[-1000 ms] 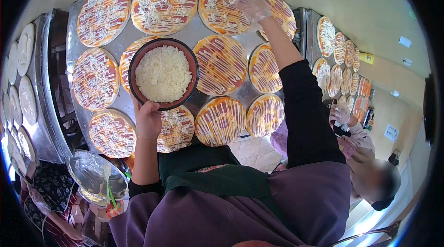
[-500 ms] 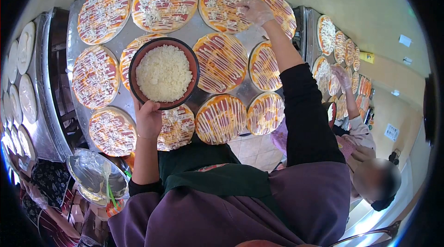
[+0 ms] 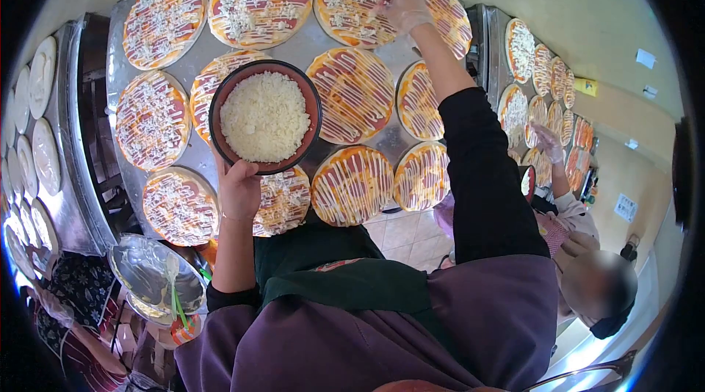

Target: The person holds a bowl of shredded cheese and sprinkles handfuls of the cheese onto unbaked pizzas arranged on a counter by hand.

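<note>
My left hand (image 3: 240,190) is closed on the rim of a brown bowl (image 3: 314,114), thumb over its near edge. White crumbled cheese (image 3: 264,117) fills much of the bowl, which hangs above the pizzas. My right hand (image 3: 405,10), in a clear plastic glove, hovers at the right side of a back-row pizza (image 3: 354,6). Its fingers are drawn together and point down; what they hold is too small to make out. That pizza carries striped sauce and some white crumbs. A neighbouring pizza (image 3: 349,96) shows stripes without crumbs.
Several pizzas lie on the metal table (image 3: 220,62). Left, a second table (image 3: 70,135) bears pale dough rounds, near a metal bowl (image 3: 150,274) with a green-handled utensil. On the right, a co-worker's gloved hand (image 3: 549,144) is over more pizzas. Another person's arm shows at lower left.
My right hand has shifted slightly up and left over the same pizza, its fingers drawn in more. The bowl in my left hand has moved a little to the right.
</note>
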### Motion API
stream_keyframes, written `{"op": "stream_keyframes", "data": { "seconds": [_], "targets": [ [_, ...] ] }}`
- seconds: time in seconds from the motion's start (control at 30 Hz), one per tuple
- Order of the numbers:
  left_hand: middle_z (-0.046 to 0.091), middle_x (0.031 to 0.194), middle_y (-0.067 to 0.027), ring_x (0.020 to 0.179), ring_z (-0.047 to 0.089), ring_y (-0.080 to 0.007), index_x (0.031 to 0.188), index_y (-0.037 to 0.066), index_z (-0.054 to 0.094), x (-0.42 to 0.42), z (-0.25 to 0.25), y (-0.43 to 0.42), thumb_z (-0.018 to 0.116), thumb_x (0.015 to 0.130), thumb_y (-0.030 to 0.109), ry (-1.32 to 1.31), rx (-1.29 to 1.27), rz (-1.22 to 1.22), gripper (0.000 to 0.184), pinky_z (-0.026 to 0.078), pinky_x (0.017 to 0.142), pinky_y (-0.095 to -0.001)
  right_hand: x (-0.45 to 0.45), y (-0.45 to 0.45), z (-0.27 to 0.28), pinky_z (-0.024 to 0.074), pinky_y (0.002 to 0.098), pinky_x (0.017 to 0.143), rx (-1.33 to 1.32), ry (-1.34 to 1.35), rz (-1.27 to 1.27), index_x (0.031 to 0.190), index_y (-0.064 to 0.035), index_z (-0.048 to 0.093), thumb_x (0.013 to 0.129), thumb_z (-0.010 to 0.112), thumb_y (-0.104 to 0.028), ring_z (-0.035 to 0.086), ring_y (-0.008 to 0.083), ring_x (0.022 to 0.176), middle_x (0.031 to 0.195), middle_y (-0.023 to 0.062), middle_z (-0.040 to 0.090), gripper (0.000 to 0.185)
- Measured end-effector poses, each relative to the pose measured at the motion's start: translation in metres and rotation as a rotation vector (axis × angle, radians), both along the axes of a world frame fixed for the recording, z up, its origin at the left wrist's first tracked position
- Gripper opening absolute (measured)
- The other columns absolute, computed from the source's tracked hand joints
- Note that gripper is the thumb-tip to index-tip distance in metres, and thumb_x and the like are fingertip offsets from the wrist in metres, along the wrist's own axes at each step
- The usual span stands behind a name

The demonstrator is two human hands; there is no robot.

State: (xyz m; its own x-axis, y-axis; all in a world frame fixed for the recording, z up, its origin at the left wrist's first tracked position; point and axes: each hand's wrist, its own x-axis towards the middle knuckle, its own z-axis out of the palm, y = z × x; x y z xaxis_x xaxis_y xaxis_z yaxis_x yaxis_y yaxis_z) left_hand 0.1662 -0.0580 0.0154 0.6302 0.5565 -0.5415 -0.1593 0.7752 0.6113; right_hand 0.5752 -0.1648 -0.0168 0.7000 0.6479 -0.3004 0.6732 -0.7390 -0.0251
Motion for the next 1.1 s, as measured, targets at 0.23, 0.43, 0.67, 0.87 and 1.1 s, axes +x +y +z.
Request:
{"op": "stream_keyframes", "data": {
  "seconds": [0.23,0.43,0.67,0.87,1.1],
  "targets": [
    [0.044,0.13,-0.0102,0.118,0.046,-0.0255,0.134,0.007,0.031,0.0,-0.002,0.0,0.043,0.063,-0.005,0.007,-0.029,-0.035,0.073,0.043,0.095,-0.0364,0.036,-0.039,-0.028,0.0481,0.0289,0.07,0.36,0.271,-0.113,0.094,-0.0102,0.068,0.078,0.063,-0.023,0.061,0.0161,0.07,0.08,0.0067,0.065,0.021],
    [0.047,0.127,-0.0129,0.116,0.049,-0.029,0.129,0.002,0.036,0.005,-0.001,0.0,0.043,0.066,-0.003,-0.012,-0.004,-0.009,0.065,0.044,0.095,-0.0424,0.015,-0.029,-0.006,0.0486,0.0294,0.071,0.242,0.156,-0.12,0.098,-0.0117,0.068,0.076,0.064,-0.027,0.062,0.0172,0.072,0.082,0.0072,0.066,0.027],
    [0.04,0.132,-0.0082,0.12,0.042,-0.0228,0.137,0.01,0.027,0.002,-0.002,0.0,0.044,0.061,-0.007,-0.014,-0.067,-0.036,0.08,0.041,0.096,-0.0314,-0.008,-0.019,0.016,0.0483,0.0323,0.078,0.18,0.091,-0.147,0.097,-0.0144,0.068,0.077,0.062,-0.028,0.063,0.023,0.086,0.092,0.0096,0.067,0.025],
    [0.048,0.126,-0.0117,0.115,0.049,-0.0274,0.13,0.004,0.037,-0.001,-0.008,0.002,0.042,0.067,-0.004,0.045,0.033,-0.065,0.063,0.042,0.096,-0.0416,-0.014,-0.029,0.009,0.0476,0.032,0.083,0.088,0.137,-0.083,0.099,-0.0171,0.068,0.077,0.057,-0.017,0.062,0.0232,0.093,0.099,0.0095,0.066,0.025],
    [0.042,0.13,-0.0069,0.117,0.045,-0.0202,0.137,0.011,0.028,0.001,-0.006,0.003,0.044,0.064,-0.006,-0.05,-0.041,-0.058,0.077,0.04,0.093,-0.0302,0.011,-0.048,-0.033,0.048,0.0313,0.081,0.303,0.352,-0.177,0.1,-0.0173,0.069,0.077,0.054,-0.011,0.063,0.022,0.091,0.098,0.009,0.067,0.028]
  ]
}}
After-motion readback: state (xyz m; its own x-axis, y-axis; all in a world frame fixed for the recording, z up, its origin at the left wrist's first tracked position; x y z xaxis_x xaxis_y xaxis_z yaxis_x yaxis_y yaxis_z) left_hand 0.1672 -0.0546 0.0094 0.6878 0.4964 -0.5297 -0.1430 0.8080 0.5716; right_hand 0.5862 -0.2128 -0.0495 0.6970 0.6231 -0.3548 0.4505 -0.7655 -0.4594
